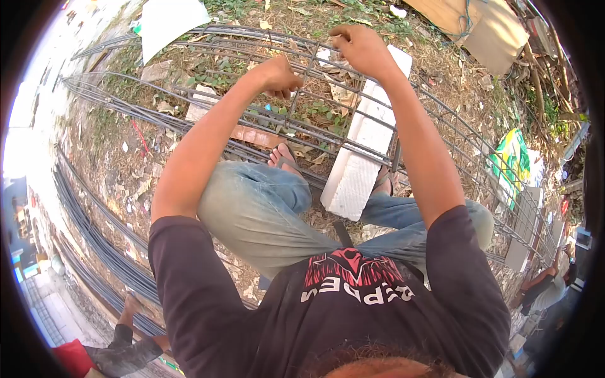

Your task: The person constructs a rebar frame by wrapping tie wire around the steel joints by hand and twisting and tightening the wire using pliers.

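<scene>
A cage of steel reinforcing bars (321,97) with square stirrups lies across in front of me. My left hand (279,77) is over its near side, beside a stirrup, with the fingers curled down. Whatever the fingers hold, if anything, is hidden. Above the far bars, right of that stirrup, my right hand (362,50) has its fingers bent inward in a pinch; anything between them is too small to make out. Under the cage a long white block (362,148) runs between my feet.
Bundles of long bars (101,220) lie at the left. A white sheet (170,28) is at the upper left, a brown board (495,38) at the upper right. A green and yellow bag (512,160) lies right. Other people are at the lower left (129,346) and lower right (545,286).
</scene>
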### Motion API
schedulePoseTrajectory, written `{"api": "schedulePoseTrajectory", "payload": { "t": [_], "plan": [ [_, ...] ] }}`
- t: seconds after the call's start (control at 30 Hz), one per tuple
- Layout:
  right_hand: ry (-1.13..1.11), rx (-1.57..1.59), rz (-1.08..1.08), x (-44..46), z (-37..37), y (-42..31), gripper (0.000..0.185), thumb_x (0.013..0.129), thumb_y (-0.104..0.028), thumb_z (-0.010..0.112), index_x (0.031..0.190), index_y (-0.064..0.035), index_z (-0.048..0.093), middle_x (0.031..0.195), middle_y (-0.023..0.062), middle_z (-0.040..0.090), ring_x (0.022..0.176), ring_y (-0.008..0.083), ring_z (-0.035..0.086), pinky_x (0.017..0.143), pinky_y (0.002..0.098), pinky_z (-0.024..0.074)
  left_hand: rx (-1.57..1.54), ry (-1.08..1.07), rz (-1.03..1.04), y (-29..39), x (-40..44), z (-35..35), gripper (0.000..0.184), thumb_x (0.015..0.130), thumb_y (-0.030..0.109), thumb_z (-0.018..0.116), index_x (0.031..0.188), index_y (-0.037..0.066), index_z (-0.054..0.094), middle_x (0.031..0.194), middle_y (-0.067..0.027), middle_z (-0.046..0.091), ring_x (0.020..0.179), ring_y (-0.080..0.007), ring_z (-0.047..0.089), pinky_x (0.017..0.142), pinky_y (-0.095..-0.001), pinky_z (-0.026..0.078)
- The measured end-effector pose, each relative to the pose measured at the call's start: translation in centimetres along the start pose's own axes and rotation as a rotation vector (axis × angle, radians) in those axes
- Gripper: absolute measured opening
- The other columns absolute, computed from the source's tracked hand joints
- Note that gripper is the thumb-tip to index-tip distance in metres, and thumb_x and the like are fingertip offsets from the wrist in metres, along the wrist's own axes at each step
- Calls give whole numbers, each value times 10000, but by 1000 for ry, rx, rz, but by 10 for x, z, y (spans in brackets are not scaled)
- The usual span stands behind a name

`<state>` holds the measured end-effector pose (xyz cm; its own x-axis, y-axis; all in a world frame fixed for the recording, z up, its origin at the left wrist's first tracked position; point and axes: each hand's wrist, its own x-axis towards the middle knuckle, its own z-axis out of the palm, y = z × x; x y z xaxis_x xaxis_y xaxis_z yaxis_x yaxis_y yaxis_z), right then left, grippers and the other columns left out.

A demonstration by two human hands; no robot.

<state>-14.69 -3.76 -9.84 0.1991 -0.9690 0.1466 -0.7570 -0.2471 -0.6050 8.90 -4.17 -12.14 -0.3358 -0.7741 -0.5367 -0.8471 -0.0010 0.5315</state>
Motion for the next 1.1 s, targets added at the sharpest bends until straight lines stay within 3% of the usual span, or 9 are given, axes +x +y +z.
{"api": "schedulePoseTrajectory", "payload": {
  "t": [0.17, 0.3, 0.33, 0.43, 0.47, 0.7, 0.93, 1.03, 1.1],
  "plan": [
    [-176, -183, -217, 8, 31, 3, 263, 954, -252, 672, 1129, -64, 727, 1015, 159, 762, 937, 336, 725, 838, 448, 565, -601, -40, -94, -5, 1, -5, 301, 1030, 227, 601, 1073, -58, 690, 955, -205, 773, 771, -239, 759, 679, -369, 645],
    [-237, -161, -297, 20, 67, 19, 240, 910, -262, 719, 1048, -66, 738, 957, 155, 757, 898, 334, 721, 804, 455, 557, -1014, 13, -178, 0, 6, 4, 251, 1056, 155, 532, 1099, -55, 663, 779, -80, 690, 765, -264, 740, 797, -479, 673],
    [-253, -128, -266, 23, 68, 23, 249, 901, -282, 723, 1043, -78, 744, 958, 153, 758, 904, 334, 722, 807, 460, 557, -1050, 26, -184, -3, 6, 3, 259, 1053, 175, 555, 1081, -54, 673, 701, -19, 605, 586, -179, 629, 653, -389, 650],
    [-272, -35, -179, 22, 70, 32, 246, 876, -299, 748, 972, -73, 763, 922, 148, 761, 865, 337, 720, 780, 454, 550, -933, -25, -136, -41, 23, -17, 263, 1042, 188, 588, 1081, -55, 680, 653, 12, 554, 468, -110, 451, 491, -306, 513],
    [-278, -35, -125, 14, 66, 29, 245, 880, -300, 746, 966, -72, 767, 916, 145, 763, 860, 338, 720, 780, 451, 551, -876, 50, -182, -39, 20, -19, 258, 1029, 184, 606, 1061, -44, 721, 610, 9, 532, 431, -95, 342, 434, -282, 365],
    [11, -114, -45, -32, 78, -12, 242, 920, -307, 708, 996, -82, 752, 895, 136, 760, 856, 355, 722, 772, 473, 559, -73, 316, 47, -18, 25, -32, 260, 897, 135, 678, 1077, -18, 785, 563, -37, 494, 433, -124, 381, 436, -351, 351],
    [-17, -183, -193, -17, 85, 11, 194, 937, -260, 672, 1005, -81, 703, 945, 133, 742, 868, 373, 711, 759, 502, 553, -215, 165, 36, -41, 15, -37, 273, 935, 294, 737, 990, 44, 833, 565, -35, 525, 449, -129, 434, 430, -340, 344],
    [110, -167, -213, -27, 94, 7, 165, 938, -233, 667, 986, -78, 699, 954, 131, 729, 859, 370, 708, 753, 500, 554, -39, 315, 59, -50, 32, -32, 260, 917, 306, 755, 979, 67, 838, 635, -69, 635, 512, -157, 512, 484, -372, 436],
    [141, -184, -144, -32, 102, 1, 155, 932, -216, 664, 959, -71, 711, 958, 125, 719, 869, 363, 701, 770, 484, 557, 179, 467, 123, -46, 43, -31, 275, 873, 335, 794, 969, 81, 837, 810, -133, 753, 668, -249, 666, 648, -446, 545]
  ]
}}
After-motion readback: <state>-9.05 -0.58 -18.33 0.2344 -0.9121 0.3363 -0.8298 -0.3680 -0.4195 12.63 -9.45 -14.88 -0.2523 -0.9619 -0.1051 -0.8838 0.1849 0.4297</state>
